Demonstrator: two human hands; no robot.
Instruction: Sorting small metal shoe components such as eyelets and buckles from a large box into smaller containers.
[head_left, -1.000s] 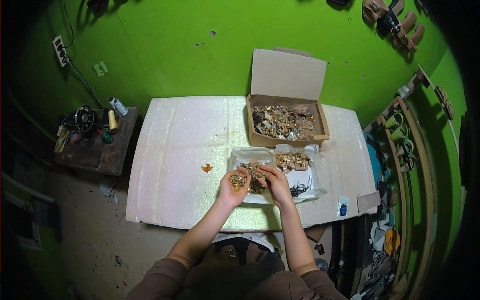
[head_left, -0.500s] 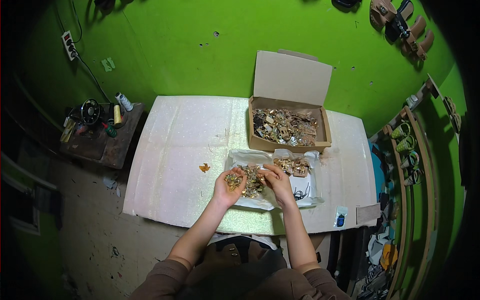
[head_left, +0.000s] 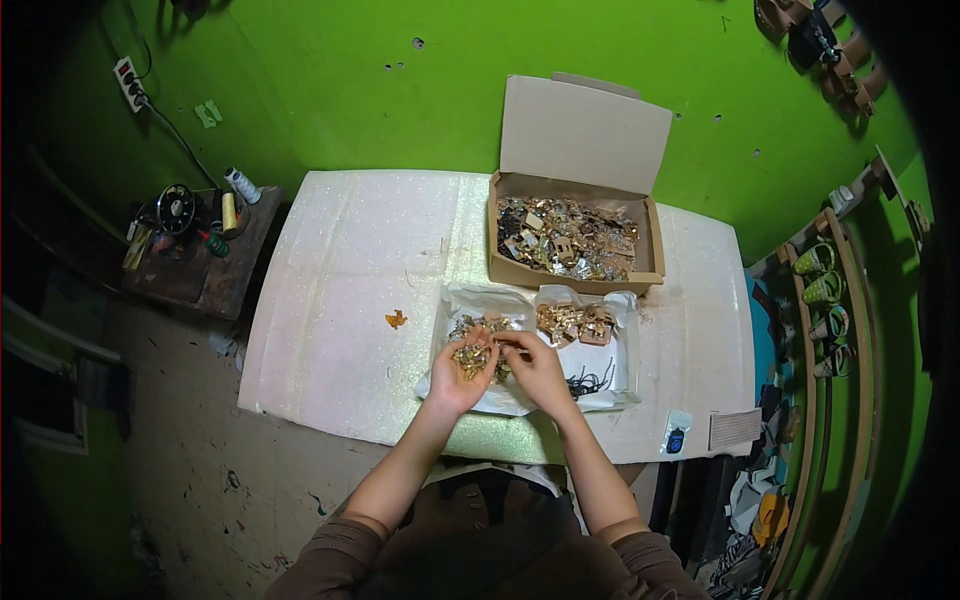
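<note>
My left hand (head_left: 456, 388) is palm up and cupped, with a heap of small gold and silver metal pieces (head_left: 470, 358) in it. Close against its fingers, my right hand (head_left: 538, 374) has thumb and fingertips pinched together; whatever is between them is too small to make out. Both hands are over the left of two shallow trays lined with white paper (head_left: 505, 296), where more small metal pieces lie, partly hidden by my hands. The tray on the right (head_left: 626, 350) holds gold buckle-like pieces (head_left: 578, 322) and several thin black strands (head_left: 592, 384).
Behind the trays stands an open cardboard box (head_left: 575, 278) full of mixed metal fittings. An orange scrap (head_left: 396, 319) lies left on the white table (head_left: 340, 270). A small packet (head_left: 676, 434) and a ridged card (head_left: 735, 431) sit front right. A sewing machine (head_left: 176, 215) stands far left.
My right hand has come left, up against my left hand. The left hand still cups the metal pieces. The whole view has shifted slightly.
</note>
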